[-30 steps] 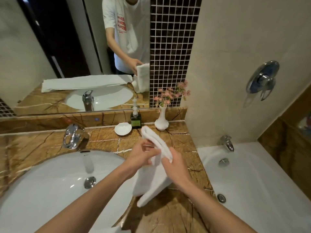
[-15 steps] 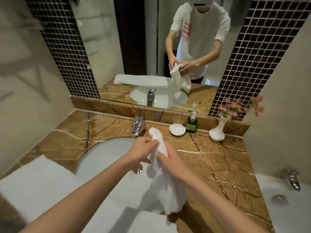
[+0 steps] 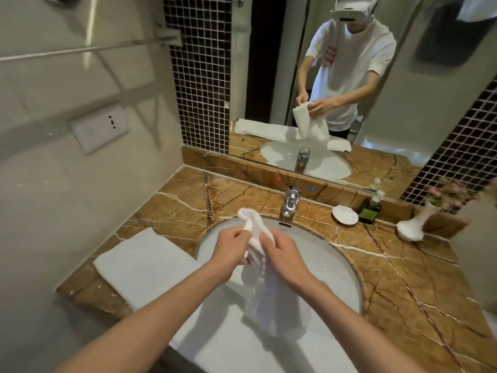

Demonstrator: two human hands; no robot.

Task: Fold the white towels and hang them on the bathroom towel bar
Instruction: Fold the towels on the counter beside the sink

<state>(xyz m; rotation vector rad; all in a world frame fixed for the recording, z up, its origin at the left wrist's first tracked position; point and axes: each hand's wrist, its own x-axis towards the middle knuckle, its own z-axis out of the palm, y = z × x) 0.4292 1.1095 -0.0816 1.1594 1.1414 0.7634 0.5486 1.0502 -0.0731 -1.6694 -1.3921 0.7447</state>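
In the head view, both hands meet in the middle of the frame above the white sink basin (image 3: 326,261). The left hand (image 3: 232,247) and the right hand (image 3: 286,255) each have their fingers curled around a small white towel (image 3: 265,300), pinching it near its upper part. A bunched end of the towel sticks up above the left hand's fingers (image 3: 240,235), and the rest hangs down loosely below the hands, over the basin. At the left of the frame, a second white towel (image 3: 142,265) lies folded flat on the brown marble bench (image 3: 403,278), just beside the basin's rim. A chrome faucet (image 3: 290,201) stands behind the basin at the centre. To its right, along the back of the bench, sit a white shell-shaped dish (image 3: 345,215), a dark soap dispenser bottle (image 3: 370,209) and a white vase (image 3: 411,228) with pink flowers. The mirror (image 3: 269,76) in the upper right reflects the person holding the towel with both hands. A wall outlet plate (image 3: 98,129) sits on the tiled wall at the left.
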